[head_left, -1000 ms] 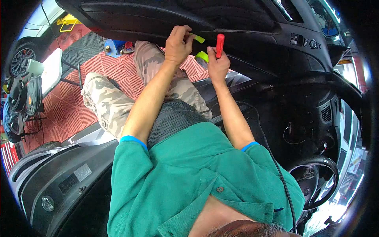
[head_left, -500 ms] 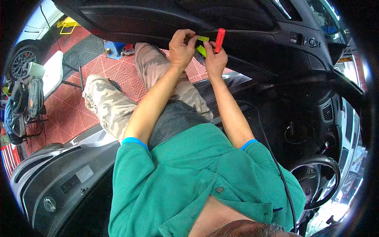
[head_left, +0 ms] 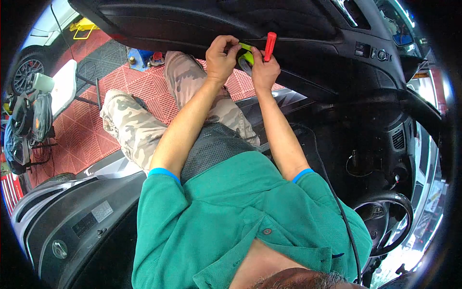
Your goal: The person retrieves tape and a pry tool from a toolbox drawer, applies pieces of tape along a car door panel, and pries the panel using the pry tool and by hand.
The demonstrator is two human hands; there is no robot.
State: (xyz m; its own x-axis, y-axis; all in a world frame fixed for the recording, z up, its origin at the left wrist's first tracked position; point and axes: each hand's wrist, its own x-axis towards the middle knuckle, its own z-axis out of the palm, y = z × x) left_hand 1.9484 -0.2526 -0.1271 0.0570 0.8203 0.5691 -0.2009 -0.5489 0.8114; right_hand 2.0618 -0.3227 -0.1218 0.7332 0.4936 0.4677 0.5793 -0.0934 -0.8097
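Note:
My left hand (head_left: 223, 59) is closed, thumb and finger pinching the end of a yellow-green strip of tape (head_left: 246, 47). The strip runs across to my right hand (head_left: 264, 73), which is closed too. Below the strip, more yellow-green with a greyish curved edge shows beside the right fingers; it looks like the tape roll (head_left: 248, 58), partly hidden. Also in my right hand, a red-handled tool (head_left: 270, 46) stands up from the grip, its working end out of sight. Both hands are close to the lower part of the black car door panel (head_left: 298, 45).
The open door has window switches (head_left: 363, 49) at the right. A steering wheel (head_left: 409, 212) and a dark cable (head_left: 337, 200) lie to my right. Over the red floor tiles (head_left: 72, 149) stand a blue metal piece (head_left: 139, 59) and, farther left, a stand with bags (head_left: 42, 118).
My hands have come slightly closer together, and the yellow-green strip now spans between them. The right hand and red-handled tool have turned a little, showing more of the greyish curved edge.

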